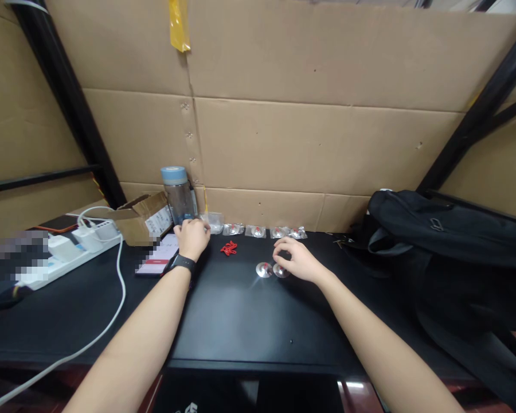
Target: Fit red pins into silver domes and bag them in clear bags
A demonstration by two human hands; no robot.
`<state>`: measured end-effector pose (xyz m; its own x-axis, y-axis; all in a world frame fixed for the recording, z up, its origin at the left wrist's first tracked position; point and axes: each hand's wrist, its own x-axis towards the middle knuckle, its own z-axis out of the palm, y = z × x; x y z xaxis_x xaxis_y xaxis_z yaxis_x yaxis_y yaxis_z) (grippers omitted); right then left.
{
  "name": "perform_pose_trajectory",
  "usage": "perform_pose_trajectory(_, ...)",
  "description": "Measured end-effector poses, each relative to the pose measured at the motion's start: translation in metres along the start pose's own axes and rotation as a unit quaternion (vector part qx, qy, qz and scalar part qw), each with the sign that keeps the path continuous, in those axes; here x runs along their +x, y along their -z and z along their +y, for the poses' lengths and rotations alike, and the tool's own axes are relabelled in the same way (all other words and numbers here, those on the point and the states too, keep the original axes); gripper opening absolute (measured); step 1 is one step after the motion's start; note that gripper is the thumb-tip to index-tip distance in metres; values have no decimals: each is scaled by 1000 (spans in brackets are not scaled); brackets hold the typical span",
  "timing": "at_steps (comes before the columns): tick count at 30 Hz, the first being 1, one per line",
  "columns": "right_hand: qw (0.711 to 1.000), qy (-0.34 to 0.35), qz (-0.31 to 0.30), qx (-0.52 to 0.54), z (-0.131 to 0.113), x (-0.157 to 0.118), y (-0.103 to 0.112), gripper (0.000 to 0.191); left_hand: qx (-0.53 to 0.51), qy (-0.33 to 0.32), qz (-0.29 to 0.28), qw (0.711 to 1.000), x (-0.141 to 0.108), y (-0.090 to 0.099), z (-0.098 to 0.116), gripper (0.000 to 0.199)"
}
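Note:
Two small silver finger cymbals (264, 269), domed discs with red at their centres, lie side by side on the black desktop. My right hand (298, 259) is over the right cymbal (279, 271) and partly hides it. Its thumb and forefinger are curved with a gap between them. Farther left, my left hand (192, 238) has its fingers curled downward beside a clear plastic bag (215, 222); its fingertips are hidden, so what they hold does not show. A small heap of red cord (229, 248) lies between my hands.
Several bagged silver discs (255, 231) line the cardboard wall (266, 143). Left stand a bottle (178, 195), an opened carton (141, 218), a phone (158, 255) and a power strip (47, 272) with a trailing white cable (122, 275). A black backpack (447, 246) fills the right.

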<state>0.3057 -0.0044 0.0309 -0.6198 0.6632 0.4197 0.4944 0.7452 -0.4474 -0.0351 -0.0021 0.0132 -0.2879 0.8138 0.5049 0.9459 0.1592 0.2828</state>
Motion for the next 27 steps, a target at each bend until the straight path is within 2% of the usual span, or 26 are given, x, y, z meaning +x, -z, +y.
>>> perform_pose_trajectory(3, 1000, 1, 6, -9, 4, 0, 5, 8, -16, 3, 48, 999, -2, 12, 10, 27)
perform_pose_trajectory(6, 1000, -23, -13, -12, 11, -3, 14, 13, -59, -74, 74, 993, -10, 23, 34, 29)
perform_pose_trajectory(9, 998, -41, -56, -6, 18, -6, 20, 22, -92, -192, 48, 976, -26, 23, 68, 28)
perform_pose_trajectory(12, 996, -34, -87, -2, 21, -7, 20, 29, -84, -287, -10, 954, -47, 10, 99, 30)
perform_pose_trajectory(14, 995, -28, -99, -2, 20, -7, 16, 29, -81, -342, -56, 934, -58, 2, 112, 31)
perform_pose_trajectory(18, 994, -14, -112, -8, 18, -6, 6, 20, -105, -369, -89, 919, -67, 1, 114, 41)
perform_pose_trajectory(21, 993, -3, -117, -23, 16, -6, 4, 14, -130, -387, -115, 906, -65, 15, 109, 33)
perform_pose_trajectory(23, 992, -3, -118, -42, 15, -7, 6, 15, -142, -419, -145, 885, -64, 23, 109, 27)
perform_pose_trajectory(25, 990, -11, -117, -75, 12, -7, 7, 16, -150, -450, -163, 865, -65, 25, 110, 19)
perform_pose_trajectory(27, 986, -26, -117, -117, 9, -7, 10, 16, -145, -467, -159, 858, -68, 23, 113, 13)
